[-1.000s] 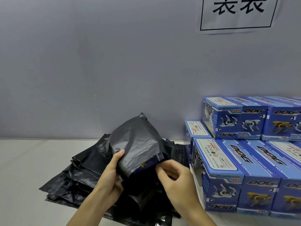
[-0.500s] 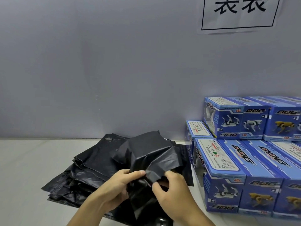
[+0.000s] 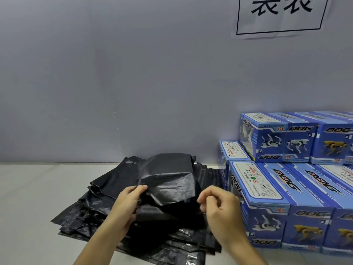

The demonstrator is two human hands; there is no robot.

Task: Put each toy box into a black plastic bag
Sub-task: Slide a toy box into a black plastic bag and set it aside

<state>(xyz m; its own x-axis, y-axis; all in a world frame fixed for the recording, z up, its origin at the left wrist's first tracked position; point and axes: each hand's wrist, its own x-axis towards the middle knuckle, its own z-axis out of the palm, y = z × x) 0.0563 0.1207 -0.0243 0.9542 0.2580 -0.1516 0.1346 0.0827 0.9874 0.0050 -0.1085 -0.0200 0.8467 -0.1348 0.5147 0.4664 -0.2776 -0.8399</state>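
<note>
Toy boxes (image 3: 298, 190) stacked just beside black bags (image 3: 107, 199).

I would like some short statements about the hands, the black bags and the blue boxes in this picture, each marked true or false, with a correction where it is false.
1. The left hand pinches the wrapped black bag at its near left edge. True.
2. The wrapped black bag lies on top of the blue toy boxes. False: it rests on the pile of flat black bags, left of the boxes.
3. The blue toy boxes are stacked in two levels against the wall. True.
4. The right hand lies flat on a toy box. False: its fingers are curled at the bag's near right edge.
5. A paper sign hangs on the wall above the boxes. True.
</note>
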